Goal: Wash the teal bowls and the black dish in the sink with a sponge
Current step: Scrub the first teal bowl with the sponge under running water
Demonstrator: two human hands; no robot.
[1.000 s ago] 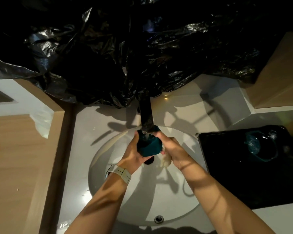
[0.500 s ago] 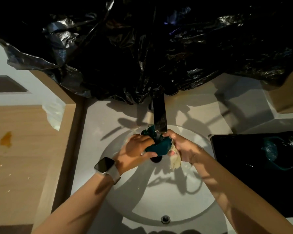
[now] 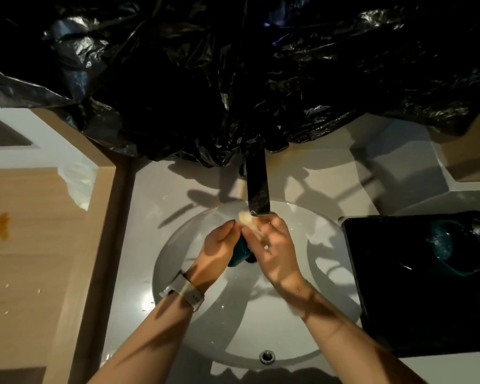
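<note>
Teal bowl [image 3: 238, 254] mostly behind hands.

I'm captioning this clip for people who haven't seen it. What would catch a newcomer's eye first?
Crumpled black plastic fills the whole top, hanging over the faucet. Below it, over the round white sink, the left hand holds a teal bowl while the right hand rubs it with a pale sponge. At right, another teal bowl sits on the black dish.

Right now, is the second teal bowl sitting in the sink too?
No, the second teal bowl rests on the black dish to the right of the sink.
</note>
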